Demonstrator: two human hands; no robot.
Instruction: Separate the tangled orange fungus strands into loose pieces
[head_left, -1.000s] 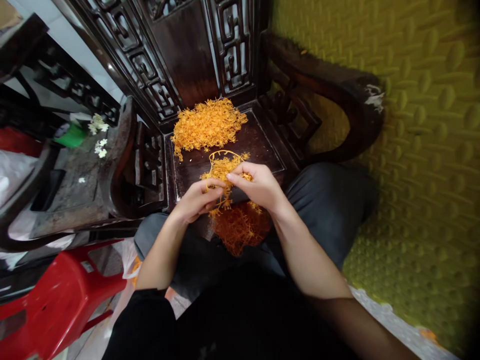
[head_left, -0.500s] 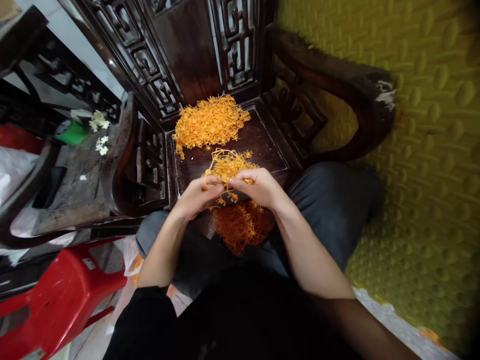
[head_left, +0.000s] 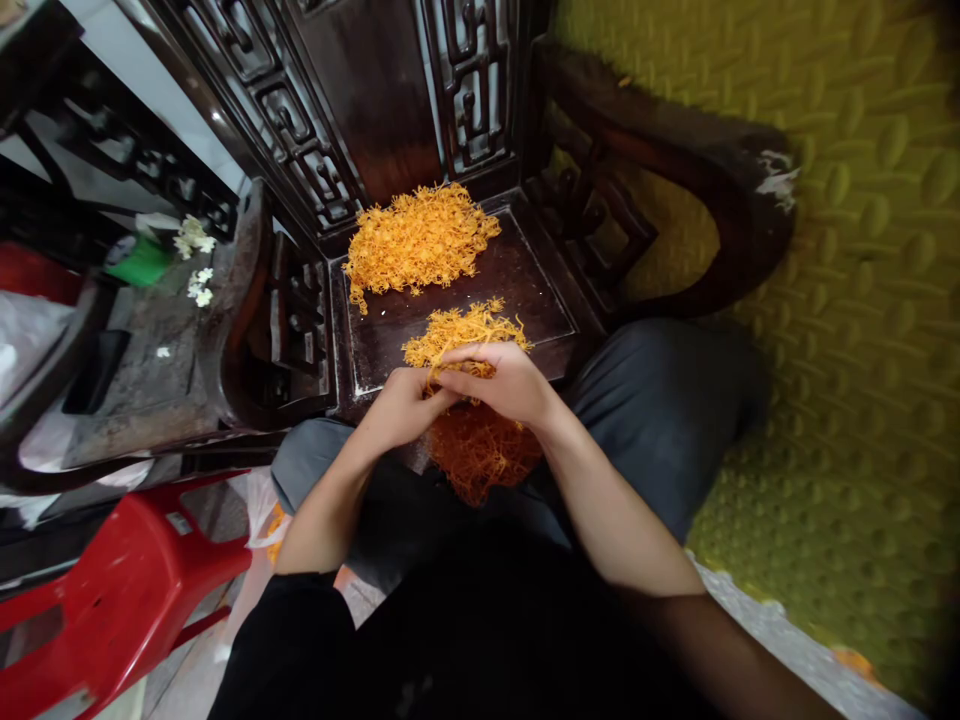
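My left hand [head_left: 406,408] and my right hand [head_left: 511,384] meet at the front edge of the wooden seat, fingers closed and touching. Between them, a thin orange branching strand [head_left: 433,372] is pinched, partly hidden by the fingers. Just beyond the hands lies a small pile of orange stringy pieces [head_left: 466,327]. Farther back on the seat is a larger pile of the same orange pieces [head_left: 420,240]. Below my hands, between the knees, sits a darker orange-red tangle of strands [head_left: 486,458].
The dark carved wooden chair [head_left: 551,268] has a curved armrest [head_left: 750,190] on the right. At left stand a second wooden chair [head_left: 142,380] with white flowers [head_left: 199,290] and a green roll [head_left: 141,262], a red plastic stool [head_left: 127,570] and a plastic bag [head_left: 259,510].
My hands have come together, the right moving left over the left fingertips. The looped orange stems that stood above the hands have dropped lower, and the small pile shows more fully.
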